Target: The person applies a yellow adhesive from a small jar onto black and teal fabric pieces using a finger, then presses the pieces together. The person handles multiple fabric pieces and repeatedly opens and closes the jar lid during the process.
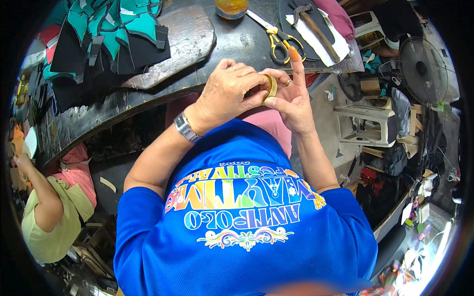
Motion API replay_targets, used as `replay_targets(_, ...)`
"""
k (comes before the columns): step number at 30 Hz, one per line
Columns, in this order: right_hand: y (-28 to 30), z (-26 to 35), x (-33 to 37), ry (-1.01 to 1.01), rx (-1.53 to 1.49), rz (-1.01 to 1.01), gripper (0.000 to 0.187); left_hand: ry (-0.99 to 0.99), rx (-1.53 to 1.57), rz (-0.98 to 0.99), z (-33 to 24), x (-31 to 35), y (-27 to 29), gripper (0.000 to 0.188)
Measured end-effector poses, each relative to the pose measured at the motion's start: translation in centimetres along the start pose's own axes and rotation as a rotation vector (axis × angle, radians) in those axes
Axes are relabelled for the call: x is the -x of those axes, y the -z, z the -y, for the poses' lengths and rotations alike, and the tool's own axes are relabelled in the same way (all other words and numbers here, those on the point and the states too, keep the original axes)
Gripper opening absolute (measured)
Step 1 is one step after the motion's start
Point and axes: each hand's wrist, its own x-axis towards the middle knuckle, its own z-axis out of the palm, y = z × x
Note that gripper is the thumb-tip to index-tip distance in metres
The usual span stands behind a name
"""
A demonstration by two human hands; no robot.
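Note:
Between my two hands, in front of the table edge, is a narrow yellow-brown ring (272, 87) that looks like a small tape roll. My left hand (228, 89), with a silver watch at its wrist, is closed on the ring's left side, its fingers bent. From the right, my right hand (295, 98) pinches the ring with its thumb and a bent finger. One finger of that hand points up, its tip covered in orange. Black-and-yellow scissors (277, 43) lie partly opened on the table just beyond my hands.
On the dark table (217, 64), black and teal cut pieces (106, 37) lie beside a worn slab (190, 39). A jar (231, 7) stands at the back; a hammer (317, 32) lies at right. Stools (368, 123) and a fan (422, 69) stand right; another person (52, 217) is at left.

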Motion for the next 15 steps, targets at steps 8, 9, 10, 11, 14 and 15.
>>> replay_targets(8,-0.5,0.6,0.4,-0.058,-0.016,0.006,0.117,-0.001,0.155,0.074,0.1,0.1,0.3,0.016)
replay_targets(9,-0.5,0.6,0.5,-0.067,0.001,0.0,0.117,0.017,0.171,0.078,0.1,0.3,0.3,0.016)
replay_targets(10,-0.4,0.7,0.6,-0.073,0.024,-0.012,0.116,0.04,0.18,0.087,0.1,0.4,0.5,0.015)
replay_targets(11,-0.3,0.7,0.6,-0.074,0.052,-0.017,0.116,0.063,0.187,0.097,0.3,0.6,0.8,0.015)
replay_targets(14,0.2,0.9,0.7,-0.083,0.077,-0.042,0.114,0.104,0.215,0.07,0.8,1.1,1.4,0.014)
replay_targets(15,0.4,1.0,0.7,-0.086,0.077,-0.052,0.113,0.142,0.197,0.08,1.0,1.4,1.8,0.014)
